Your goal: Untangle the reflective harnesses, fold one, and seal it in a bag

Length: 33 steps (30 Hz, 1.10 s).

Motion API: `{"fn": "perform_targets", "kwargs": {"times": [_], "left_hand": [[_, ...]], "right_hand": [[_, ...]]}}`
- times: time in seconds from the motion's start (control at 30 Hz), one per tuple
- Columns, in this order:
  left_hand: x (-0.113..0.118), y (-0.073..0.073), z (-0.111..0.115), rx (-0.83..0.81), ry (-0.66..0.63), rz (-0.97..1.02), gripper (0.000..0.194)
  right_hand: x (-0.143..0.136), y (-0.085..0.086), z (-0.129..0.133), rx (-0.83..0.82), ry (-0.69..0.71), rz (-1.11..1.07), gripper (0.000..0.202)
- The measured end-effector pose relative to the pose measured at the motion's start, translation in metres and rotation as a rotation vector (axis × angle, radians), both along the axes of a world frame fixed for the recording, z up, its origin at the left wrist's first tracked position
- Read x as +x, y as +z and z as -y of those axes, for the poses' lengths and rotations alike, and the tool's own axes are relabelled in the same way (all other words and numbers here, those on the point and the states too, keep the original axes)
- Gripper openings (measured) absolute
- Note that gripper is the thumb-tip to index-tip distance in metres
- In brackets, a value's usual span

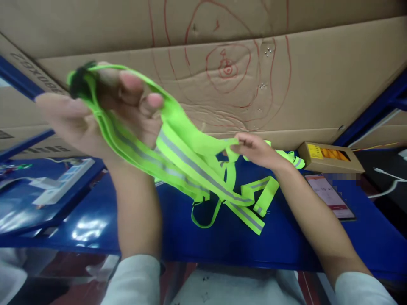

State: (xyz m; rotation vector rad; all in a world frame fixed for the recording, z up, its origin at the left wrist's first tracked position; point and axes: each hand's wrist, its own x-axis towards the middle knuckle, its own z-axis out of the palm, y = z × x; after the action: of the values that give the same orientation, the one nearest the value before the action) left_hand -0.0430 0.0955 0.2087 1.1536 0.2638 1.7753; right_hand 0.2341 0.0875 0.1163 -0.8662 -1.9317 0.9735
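Two hands: both are raised over a glossy blue table (pixel 222 237), each holding part of one neon-yellow reflective strap vest (pixel 203 169).
Surface: the blue table top is shiny and throws back pale glare near its left part; its near edge runs across the lower frame.
Room: a wall of brown cardboard sheets (pixel 318 84) stands just behind the table, scrawled with red marker rings (pixel 227 65); blue metal bars cross it at the left and right.
Left hand (pixel 104 114): lifted high and close to the camera, fingers curled and closed round a bunched end of the strap vest, the thumb stretched out to the left.
Right hand (pixel 254 148): lower and farther off, thumb and fingers pinching a strap of the same vest.
Strap vest: stretched between the two hands, grey reflective stripes along its bands, with loose loops hanging down to the table beneath.
Right of the hands: a small brown carton (pixel 330 156) with a yellow label lies on the table by the cardboard; a phone (pixel 330 195) lies face up just in front of it; a white cable (pixel 388 182) trails at the far right.
Left of the hands: a blue tray (pixel 47 203) with white packets on it.
In the way: the raised left hand and the bunched strap cover part of the cardboard behind them.
Sleeves: both forearms end in white sleeves (pixel 136 279) at the lower edge.
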Motion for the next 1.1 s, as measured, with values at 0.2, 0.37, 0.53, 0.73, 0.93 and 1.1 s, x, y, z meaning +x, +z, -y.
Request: {"fn": "perform_targets", "kwargs": {"times": [0.2, 0.37, 0.53, 0.73, 0.93, 1.1], "left_hand": [[-0.047, -0.023, -0.017, -0.056, -0.077, 0.098, 0.068], [-0.046, -0.027, -0.006, -0.244, -0.174, 0.176, 0.060], [-0.045, -0.024, -0.005, -0.300, -0.212, 0.253, 0.066], [-0.049, -0.025, -0.001, -0.285, -0.188, 0.335, 0.070], [-0.035, -0.019, 0.010, -0.147, -0.124, 0.073, 0.068], [-0.019, -0.022, 0.009, 0.117, -0.079, -0.237, 0.025]], "right_hand": [[0.029, 0.019, 0.002, -0.150, -0.176, -0.305, 0.042], [0.040, 0.028, 0.007, -0.084, -0.174, -0.381, 0.043], [0.054, 0.032, 0.018, -0.274, 0.064, -0.325, 0.046], [0.064, 0.023, 0.007, -0.157, 0.288, 0.096, 0.083], [0.055, 0.003, -0.018, 0.224, -0.221, 0.390, 0.042], [0.063, -0.006, -0.030, 0.247, -0.524, 0.587, 0.034]]}}
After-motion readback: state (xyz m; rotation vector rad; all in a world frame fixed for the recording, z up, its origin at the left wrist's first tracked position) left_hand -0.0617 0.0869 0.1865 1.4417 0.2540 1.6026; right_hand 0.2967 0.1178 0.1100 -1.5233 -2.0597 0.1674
